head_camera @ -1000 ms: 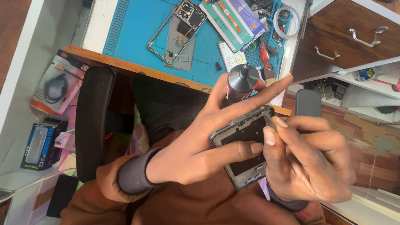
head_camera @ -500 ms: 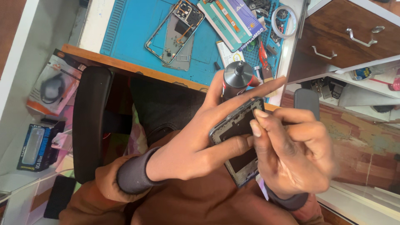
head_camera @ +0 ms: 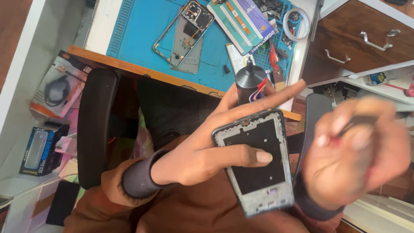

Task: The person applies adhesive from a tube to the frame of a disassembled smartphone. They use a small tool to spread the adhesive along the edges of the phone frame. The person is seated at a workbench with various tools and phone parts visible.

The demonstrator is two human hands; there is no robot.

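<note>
We count two phone frames: one (head_camera: 258, 164) in our left hand (head_camera: 202, 155), one (head_camera: 183, 34) on the surface; one black bottle (head_camera: 249, 84), one tape ring (head_camera: 297, 23), two drawer handles (head_camera: 374, 41).

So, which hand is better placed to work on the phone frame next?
Probably the right hand: it is free beside the phone frame, apparently pinching a thin tool, though blurred. The left hand is occupied gripping the frame.

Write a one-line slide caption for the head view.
Left hand grips a bare phone frame and black tube; blurred right hand alongside, above a blue mat.

grey phone frame (head_camera: 258, 162), blue mat (head_camera: 142, 32)
</note>
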